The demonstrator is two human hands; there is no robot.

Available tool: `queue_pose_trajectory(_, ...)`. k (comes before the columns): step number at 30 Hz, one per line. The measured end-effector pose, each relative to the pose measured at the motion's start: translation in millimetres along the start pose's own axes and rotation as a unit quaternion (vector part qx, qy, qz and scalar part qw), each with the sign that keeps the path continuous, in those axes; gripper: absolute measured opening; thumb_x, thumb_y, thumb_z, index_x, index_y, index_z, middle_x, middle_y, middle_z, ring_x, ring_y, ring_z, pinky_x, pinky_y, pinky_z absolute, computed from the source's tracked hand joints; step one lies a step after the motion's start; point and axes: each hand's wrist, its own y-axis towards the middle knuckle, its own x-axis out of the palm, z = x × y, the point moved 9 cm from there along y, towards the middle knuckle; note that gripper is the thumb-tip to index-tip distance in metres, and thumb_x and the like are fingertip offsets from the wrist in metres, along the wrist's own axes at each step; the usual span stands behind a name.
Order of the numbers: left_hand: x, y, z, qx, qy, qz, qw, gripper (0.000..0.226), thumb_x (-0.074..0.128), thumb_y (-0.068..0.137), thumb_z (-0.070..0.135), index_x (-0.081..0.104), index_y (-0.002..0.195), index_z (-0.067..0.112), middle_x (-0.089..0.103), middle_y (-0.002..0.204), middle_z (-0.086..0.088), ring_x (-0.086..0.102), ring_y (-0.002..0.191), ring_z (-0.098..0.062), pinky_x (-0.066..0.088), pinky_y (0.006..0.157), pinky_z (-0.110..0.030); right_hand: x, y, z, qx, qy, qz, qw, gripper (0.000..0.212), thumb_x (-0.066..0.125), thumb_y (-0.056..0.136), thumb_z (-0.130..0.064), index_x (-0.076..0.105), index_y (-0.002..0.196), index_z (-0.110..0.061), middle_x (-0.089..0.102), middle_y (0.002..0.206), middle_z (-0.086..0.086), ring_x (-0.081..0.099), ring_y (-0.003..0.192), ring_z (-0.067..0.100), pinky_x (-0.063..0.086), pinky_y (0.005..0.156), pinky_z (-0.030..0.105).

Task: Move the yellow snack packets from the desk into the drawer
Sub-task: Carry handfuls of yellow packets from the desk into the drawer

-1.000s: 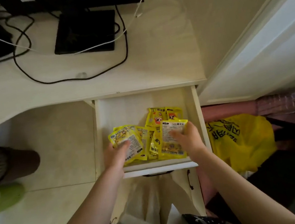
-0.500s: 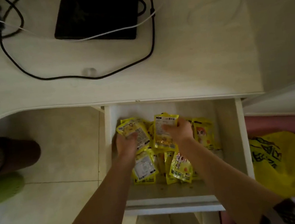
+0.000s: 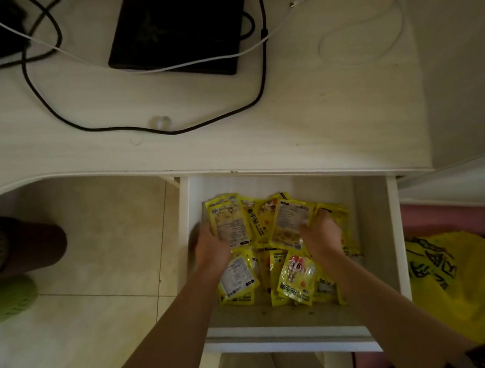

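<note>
Dim, yellowish light; dark corners, wide-angle bending at edges, slight softness throughout.

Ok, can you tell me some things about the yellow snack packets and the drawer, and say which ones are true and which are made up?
1. The drawer is open. True.
2. Yellow snack packets lie on the desk. False: the ones in view are in the drawer.
3. Both hands are inside the drawer. True: the left hand and right hand each touch a packet.
4. A red bag sits right of the drawer. False: the bag is yellow.
</note>
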Motion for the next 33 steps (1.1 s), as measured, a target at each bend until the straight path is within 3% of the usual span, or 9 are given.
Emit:
queue_pose_trajectory(4, -8, -26, 6, 0.03, 0.041, -0.011, 0.999, 0.035, 0.059, 0.091, 0.029, 0.055, 0.124, 0.02, 0.065, 0.118, -0.002, 0.062, 0.092, -0.018, 0.05, 0.069, -0.028, -16, -20, 11, -0.013, -0.002, -0.014, 1.0, 0.031, 0.049, 0.094, -0.016, 0.048, 0.123, -0.004, 0.06, 0.114, 0.016, 0.055, 0.083, 0.026, 0.036, 0.051, 0.022)
queue_pose_trajectory(7, -16, -50, 10, 0.056, 0.058, -0.003, 0.997, 0.032, 0.061, 0.09, 0.017, 0.057, 0.122, 0.014, 0.062, 0.124, -0.003, 0.057, 0.083, -0.009, 0.037, 0.057, -0.017, -28, -41, 10, -0.045, -0.012, -0.024, 0.999, 0.034, 0.048, 0.092, -0.013, 0.047, 0.125, -0.006, 0.061, 0.117, 0.014, 0.057, 0.086, 0.026, 0.045, 0.064, 0.027)
queue_pose_trajectory(9, -25, -69, 12, 0.064, 0.053, 0.01, 0.996, 0.032, 0.059, 0.09, 0.01, 0.056, 0.123, 0.01, 0.062, 0.124, -0.005, 0.057, 0.084, -0.01, 0.041, 0.066, -0.02, -34, -60, 5, -0.074, -0.023, -0.04, 0.996, 0.035, 0.046, 0.092, -0.01, 0.045, 0.127, -0.006, 0.058, 0.121, 0.014, 0.053, 0.083, 0.023, 0.044, 0.065, 0.028)
queue_pose_trajectory(12, -38, -100, 8, 0.074, 0.042, 0.038, 0.996, 0.031, 0.061, 0.089, 0.012, 0.057, 0.12, 0.007, 0.064, 0.115, -0.006, 0.061, 0.102, -0.023, 0.04, 0.078, -0.025, -40, -92, -1, -0.132, -0.056, -0.055, 0.988, 0.034, 0.045, 0.096, -0.011, 0.044, 0.129, -0.005, 0.059, 0.109, 0.012, 0.05, 0.071, 0.015, 0.038, 0.051, 0.023)
queue_pose_trajectory(14, -48, -120, -1, 0.085, 0.027, 0.066, 0.994, 0.029, 0.061, 0.089, 0.013, 0.059, 0.118, 0.007, 0.068, 0.111, -0.009, 0.063, 0.103, -0.026, 0.04, 0.08, -0.023, -41, -113, -4, -0.166, -0.06, -0.064, 0.982, 0.035, 0.046, 0.096, -0.014, 0.044, 0.13, -0.006, 0.06, 0.098, 0.008, 0.053, 0.065, 0.014, 0.037, 0.047, 0.023)
queue_pose_trajectory(17, -64, -153, -19, 0.109, 0.008, 0.109, 0.988, 0.026, 0.059, 0.089, 0.012, 0.062, 0.115, 0.01, 0.071, 0.104, -0.009, 0.066, 0.098, -0.025, 0.041, 0.077, -0.021, -35, -142, -6, -0.211, -0.073, -0.077, 0.972, 0.039, 0.046, 0.097, -0.019, 0.043, 0.134, -0.011, 0.064, 0.102, 0.008, 0.059, 0.062, 0.016, 0.043, 0.046, 0.026)
queue_pose_trajectory(23, -88, -210, -72, 0.1, -0.037, 0.167, 0.98, 0.024, 0.054, 0.092, 0.014, 0.062, 0.115, 0.013, 0.07, 0.1, -0.008, 0.064, 0.096, -0.024, 0.047, 0.081, -0.027, -8, -196, -13, -0.303, -0.161, -0.116, 0.932, 0.037, 0.046, 0.095, -0.022, 0.045, 0.132, -0.015, 0.058, 0.126, 0.007, 0.059, 0.105, 0.026, 0.051, 0.08, 0.034)
queue_pose_trajectory(27, -111, -240, -109, 0.078, -0.044, 0.209, 0.974, 0.023, 0.052, 0.093, 0.015, 0.06, 0.114, 0.017, 0.063, 0.093, 0.001, 0.06, 0.098, -0.023, 0.049, 0.085, -0.034, 16, -233, -33, -0.369, -0.205, -0.136, 0.897, 0.036, 0.044, 0.096, -0.021, 0.046, 0.131, -0.015, 0.057, 0.126, 0.006, 0.059, 0.106, 0.025, 0.047, 0.08, 0.032)
queue_pose_trajectory(33, -153, -265, -169, 0.034, -0.059, 0.266, 0.962, 0.023, 0.051, 0.093, 0.021, 0.059, 0.114, 0.023, 0.065, 0.103, -0.001, 0.061, 0.096, -0.015, 0.045, 0.076, -0.025, 71, -293, -65, -0.454, -0.243, -0.172, 0.84, 0.034, 0.046, 0.095, -0.018, 0.048, 0.129, -0.012, 0.056, 0.127, 0.007, 0.054, 0.115, 0.025, 0.046, 0.093, 0.036)
